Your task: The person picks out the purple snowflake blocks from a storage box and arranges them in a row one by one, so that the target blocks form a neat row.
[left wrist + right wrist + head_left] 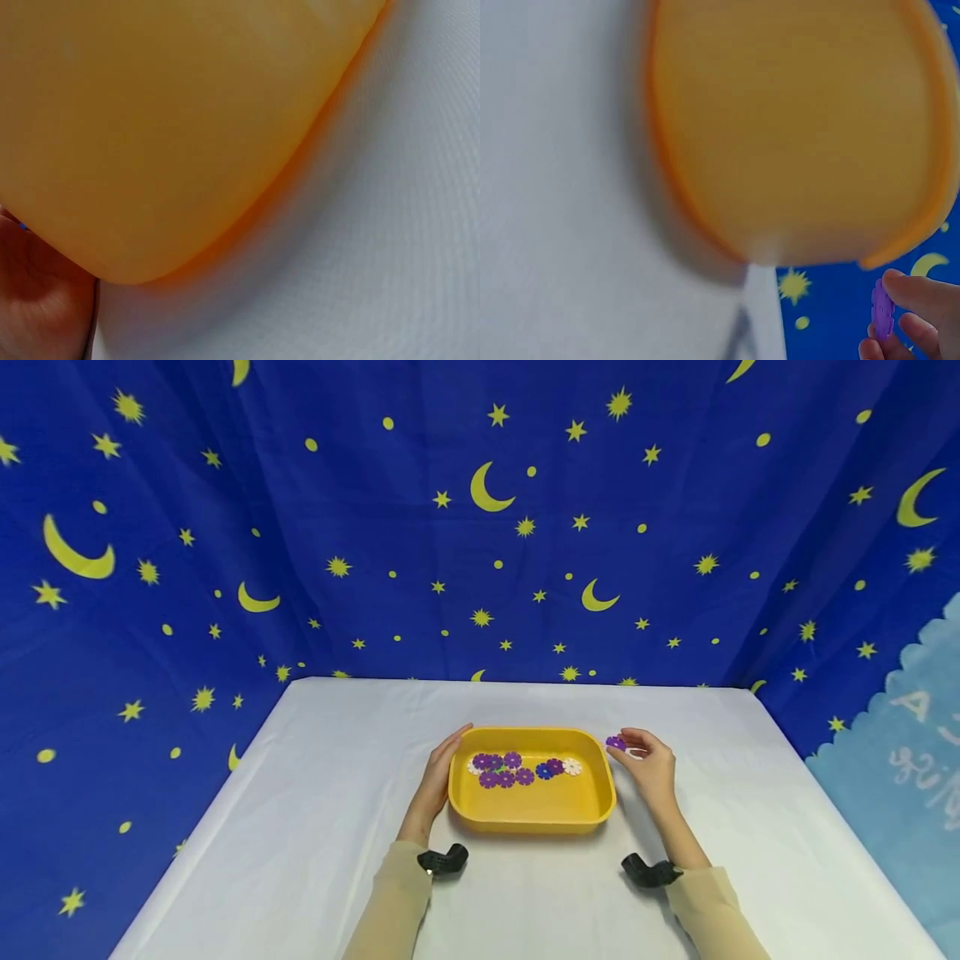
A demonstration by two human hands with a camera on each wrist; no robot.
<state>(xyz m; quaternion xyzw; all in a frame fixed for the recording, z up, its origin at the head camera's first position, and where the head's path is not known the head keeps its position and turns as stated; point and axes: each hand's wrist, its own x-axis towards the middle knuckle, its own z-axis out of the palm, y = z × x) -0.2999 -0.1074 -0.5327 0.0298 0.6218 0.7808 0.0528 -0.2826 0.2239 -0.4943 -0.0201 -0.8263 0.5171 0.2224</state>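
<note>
A yellow plastic basin (533, 815) sits on the white table, with several flower-shaped notched discs inside. Most of those discs are purple (525, 776); a blue disc (544, 771) and a white disc (572, 767) lie toward the right. My left hand (435, 779) rests along the basin's left side, fingers extended and fingertips by the back left corner. Just off the right rim, my right hand (651, 770) pinches a purple disc (616, 742) between thumb and fingers. In the right wrist view that purple disc (883, 309) appears edge-on.
White cloth (315, 827) covers the table around the basin. A blue curtain (420, 539) with yellow moons and stars hangs behind and at the sides. Each wrist carries a black device, one by the left cuff (444, 859), one by the right cuff (649, 872).
</note>
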